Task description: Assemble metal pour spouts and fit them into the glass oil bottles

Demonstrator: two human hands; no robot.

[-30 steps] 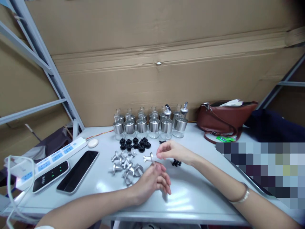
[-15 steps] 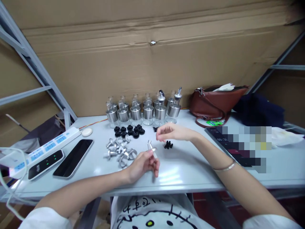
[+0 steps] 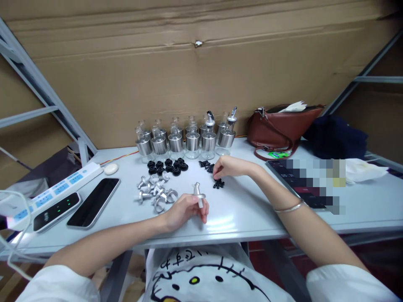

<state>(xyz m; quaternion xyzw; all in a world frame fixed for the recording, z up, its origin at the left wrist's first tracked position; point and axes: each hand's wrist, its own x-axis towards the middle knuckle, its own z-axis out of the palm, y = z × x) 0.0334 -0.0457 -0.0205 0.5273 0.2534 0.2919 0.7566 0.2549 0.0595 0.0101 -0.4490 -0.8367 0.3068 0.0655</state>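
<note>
My left hand (image 3: 185,210) rests on the table near its front edge, fingers closed round a silver metal pourer spout (image 3: 198,193) that stands up out of them. My right hand (image 3: 228,166) reaches out to a small heap of tiny black parts (image 3: 218,183), its fingertips pinched together just above them; what they hold, if anything, is hidden. A pile of several more silver spouts (image 3: 155,193) lies left of my left hand. Behind it sit several black rubber stoppers (image 3: 166,166) and a row of glass bottles with steel bands (image 3: 185,140).
A white power strip (image 3: 53,191), two dark phones (image 3: 94,202) and a small white oval object (image 3: 111,168) lie at the left. A brown bag (image 3: 283,126), dark cloth and a blurred-out device sit at the right. Cardboard walls the back of the table (image 3: 252,209).
My right hand has moved forward and down from mid-air to the black parts. My left hand has drawn back toward the table edge, turning the spout upright. The camera has tilted down.
</note>
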